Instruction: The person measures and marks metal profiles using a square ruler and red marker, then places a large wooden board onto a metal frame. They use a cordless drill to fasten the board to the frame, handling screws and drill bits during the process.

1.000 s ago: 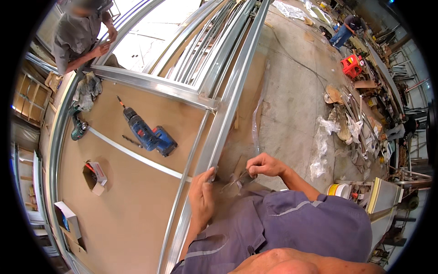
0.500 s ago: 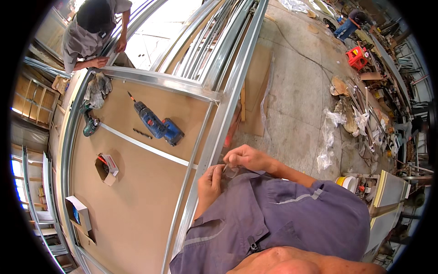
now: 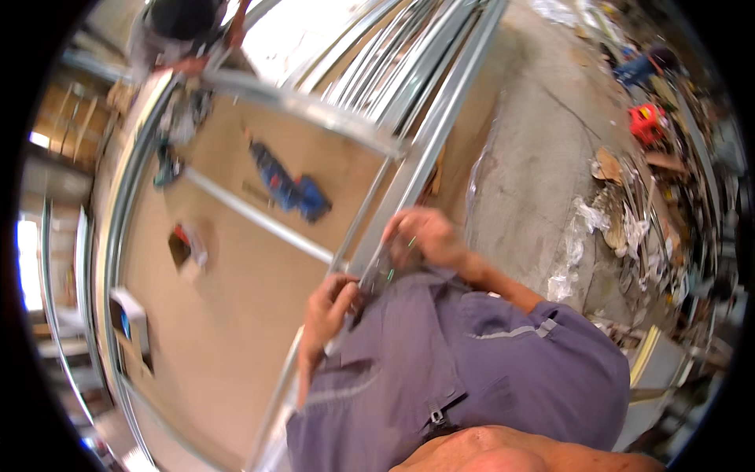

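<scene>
Between my two hands is a pair of clear safety glasses, see-through and glinting green, blurred by motion. My left hand has thumb and fingers pinched at its near left end. My right hand, fingers curled, grips the opposite end higher up. Both hands are in front of my waist, over the near rail of a metal frame. Inside that frame a brown panel carries a blue cordless drill and a dark drill bit.
On the panel are an open small box, a white box, a green tool and grey gloves. Another person leans at the far left corner. A red stool and plastic scraps lie right.
My hands have moved apart, the left one leftward and the right one upward, with the glasses spread between them. The whole view has shifted and blurred.
</scene>
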Demonstrator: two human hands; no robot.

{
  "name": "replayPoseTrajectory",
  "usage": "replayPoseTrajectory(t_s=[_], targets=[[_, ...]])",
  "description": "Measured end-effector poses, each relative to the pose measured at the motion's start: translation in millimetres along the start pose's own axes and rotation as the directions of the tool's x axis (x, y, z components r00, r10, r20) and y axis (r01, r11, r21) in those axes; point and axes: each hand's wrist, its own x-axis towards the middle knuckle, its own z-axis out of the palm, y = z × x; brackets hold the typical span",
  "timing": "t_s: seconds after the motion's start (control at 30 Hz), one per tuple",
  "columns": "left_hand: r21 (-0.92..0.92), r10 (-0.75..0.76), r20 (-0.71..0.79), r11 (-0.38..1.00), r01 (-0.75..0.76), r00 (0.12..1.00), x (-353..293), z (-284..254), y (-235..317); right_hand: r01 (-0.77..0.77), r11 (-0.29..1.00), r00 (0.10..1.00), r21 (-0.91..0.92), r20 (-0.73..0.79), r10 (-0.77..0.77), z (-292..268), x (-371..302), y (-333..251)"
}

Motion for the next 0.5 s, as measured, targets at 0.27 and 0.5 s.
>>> replayPoseTrajectory(t_s=[0.27, 0.5], targets=[[-0.072, 0.332, 0.552, 0.933, -0.353, 0.765, -28, -57, 79, 0.349, 0.937, 0.936, 0.005, -0.034, -0.349, 6, -2, -65], [0.226, 0.175, 0.547, 0.911, -0.345, 0.819, -26, -67, 109, 0.536, 0.844, 0.654, 0.019, 0.623, -0.429, 83, 30, -116]])
